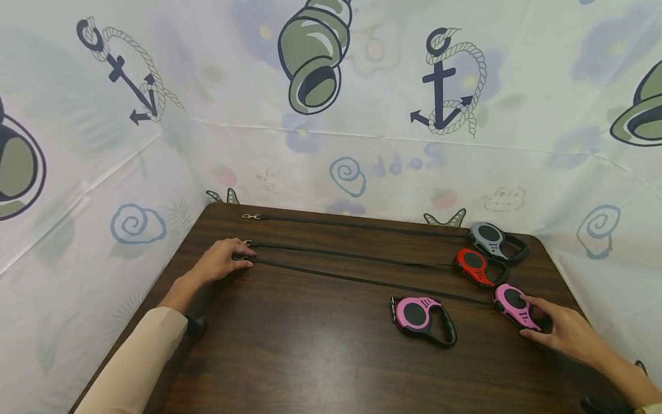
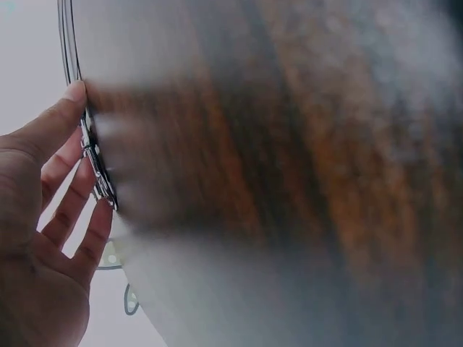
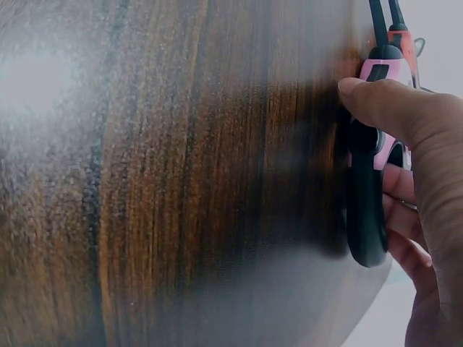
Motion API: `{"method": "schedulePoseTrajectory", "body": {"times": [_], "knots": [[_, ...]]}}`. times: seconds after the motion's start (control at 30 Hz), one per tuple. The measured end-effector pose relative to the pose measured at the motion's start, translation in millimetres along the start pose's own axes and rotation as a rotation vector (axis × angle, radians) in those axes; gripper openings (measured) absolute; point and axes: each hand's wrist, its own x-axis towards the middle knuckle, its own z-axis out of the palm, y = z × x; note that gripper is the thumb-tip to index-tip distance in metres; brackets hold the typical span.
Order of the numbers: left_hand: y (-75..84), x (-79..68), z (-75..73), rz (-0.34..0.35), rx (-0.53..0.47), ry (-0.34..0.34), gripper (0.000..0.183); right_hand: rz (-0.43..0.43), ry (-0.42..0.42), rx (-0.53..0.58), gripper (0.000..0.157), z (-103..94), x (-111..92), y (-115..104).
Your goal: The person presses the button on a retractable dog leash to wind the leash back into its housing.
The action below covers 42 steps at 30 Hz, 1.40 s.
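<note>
In the head view a pink retractable dog leash (image 1: pixel 512 305) lies at the right, its black strap (image 1: pixel 362 280) stretched left across the table. My right hand (image 1: pixel 566 330) holds its casing, thumb on the near side and fingers on the far side around the handle (image 3: pixel 367 210). At the strap's other end my left hand (image 1: pixel 222 260) pinches the metal clip (image 2: pixel 98 163) low at the tabletop, thumb by the strap. Just beyond lies the clip (image 1: pixel 248 243) of the red retractable leash (image 1: pixel 472 264), close to the left fingertips.
A grey retractable leash (image 1: pixel 487 234) lies at the back right, its strap (image 1: pixel 351 224) drawn out to a clip (image 1: pixel 251 217) at the left. Another pink leash (image 1: pixel 415 313), wound in, lies nearer on the brown table (image 1: pixel 289 356). Printed white cloth (image 1: pixel 248 155) encloses the back and sides.
</note>
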Motion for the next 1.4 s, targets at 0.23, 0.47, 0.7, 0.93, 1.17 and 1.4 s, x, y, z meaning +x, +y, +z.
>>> {"method": "schedulePoseTrajectory", "body": {"times": [0.23,0.47,0.7,0.93,1.17,1.4], "knots": [[-3.0,1.6,0.6,-0.006,-0.006,0.013,0.017,-0.015,0.021,0.003,0.075,1.6,-0.5,1.1],[-3.4,3.3,0.0,-0.033,-0.005,-0.005,0.013,-0.024,0.022,0.006,0.071,-0.3,1.4,0.6],[-5.5,4.2,-0.9,-0.045,0.024,-0.051,0.011,-0.013,-0.004,0.007,0.067,-3.9,2.2,-0.4],[-6.5,4.2,-1.9,-0.014,0.034,-0.047,0.009,0.100,-0.104,0.044,0.061,-10.5,4.2,-2.4],[-10.0,5.1,-2.5,0.077,-0.010,0.010,0.010,0.181,-0.134,0.098,0.056,-14.5,4.7,-3.5],[-10.4,5.3,-8.2,0.138,-0.045,0.033,0.011,0.197,-0.090,0.095,0.048,-17.2,5.2,-3.9]]}}
